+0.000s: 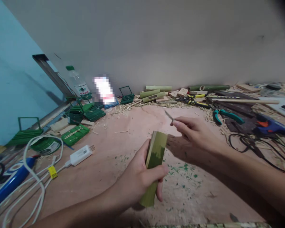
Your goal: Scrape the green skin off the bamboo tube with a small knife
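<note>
My left hand (139,175) is wrapped round a piece of green bamboo (158,145), held tilted with its upper end away from me. A pale strip runs along the bamboo's left edge, and a darker patch lies on its upper face. Off to the right, my right hand (192,129) pinches a small pointed blade (168,116), its tip aimed up and left. The blade is apart from the bamboo; its handle, if any, is hidden in my fingers. Green shavings (186,177) are scattered on the wooden tabletop (104,193) beneath my hands.
Bamboo pieces (154,96) and wood scraps line the wall. Pliers with teal handles (228,115), a blue glue gun (273,126) and a black cable lie right. At left are green slatted miniatures (26,131), a white charger (80,155), a bottle (78,84) and a lit phone (104,90).
</note>
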Available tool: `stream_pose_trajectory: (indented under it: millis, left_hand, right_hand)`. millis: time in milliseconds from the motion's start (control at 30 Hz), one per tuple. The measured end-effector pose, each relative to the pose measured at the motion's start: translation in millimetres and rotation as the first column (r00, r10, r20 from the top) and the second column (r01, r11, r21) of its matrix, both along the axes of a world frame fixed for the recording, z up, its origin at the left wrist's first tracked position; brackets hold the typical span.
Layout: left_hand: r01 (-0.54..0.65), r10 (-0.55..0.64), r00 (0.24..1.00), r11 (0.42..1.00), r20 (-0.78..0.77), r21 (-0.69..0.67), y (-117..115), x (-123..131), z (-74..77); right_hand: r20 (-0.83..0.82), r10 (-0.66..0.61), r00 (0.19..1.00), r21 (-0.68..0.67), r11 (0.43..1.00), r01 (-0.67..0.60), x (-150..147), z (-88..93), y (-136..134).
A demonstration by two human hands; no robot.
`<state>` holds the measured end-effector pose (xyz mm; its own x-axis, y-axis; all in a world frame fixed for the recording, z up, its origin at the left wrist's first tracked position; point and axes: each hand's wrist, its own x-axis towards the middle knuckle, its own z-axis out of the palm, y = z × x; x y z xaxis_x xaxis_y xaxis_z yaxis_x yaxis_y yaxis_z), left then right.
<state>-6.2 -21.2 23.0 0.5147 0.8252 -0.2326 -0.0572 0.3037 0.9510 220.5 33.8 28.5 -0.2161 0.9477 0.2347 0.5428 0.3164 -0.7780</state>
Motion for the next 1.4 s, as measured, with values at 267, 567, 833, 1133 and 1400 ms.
stream_pose_trajectory:
  millis: [267, 567, 833, 1133, 1400]
  left_hand:
    - [-0.093, 0.093, 0.996, 0.995, 0.000, -0.033, 14, -1, -13.0]
    - [-0.103, 0.103, 0.995, 0.995, -0.016, 0.018, 11, -2, -7.2]
    - [-0.112, 0.114, 0.993, 0.989, 0.013, -0.094, 12, -1, -16.0]
    - [-0.160, 0.160, 0.987, 0.987, 0.028, -0.011, 12, 2, -14.8]
    - [-0.197, 0.197, 0.980, 0.980, 0.013, 0.014, 12, 3, -18.9]
  right_hand:
    - [0.020, 0.004, 1.000, 0.018, 1.000, -0.005, -4, -9.0, -4]
    - [0.081, 0.121, 0.989, 0.054, 0.991, -0.125, -13, -7.4, -15]
    - [0.077, 0.103, 0.992, 0.061, 0.992, -0.108, -14, -7.6, -18]
    - [0.103, 0.389, 0.916, -0.082, 0.921, -0.382, -21, -4.7, -27]
    - [0.185, 0.444, 0.877, -0.106, 0.896, -0.431, -25, -8.7, -29]
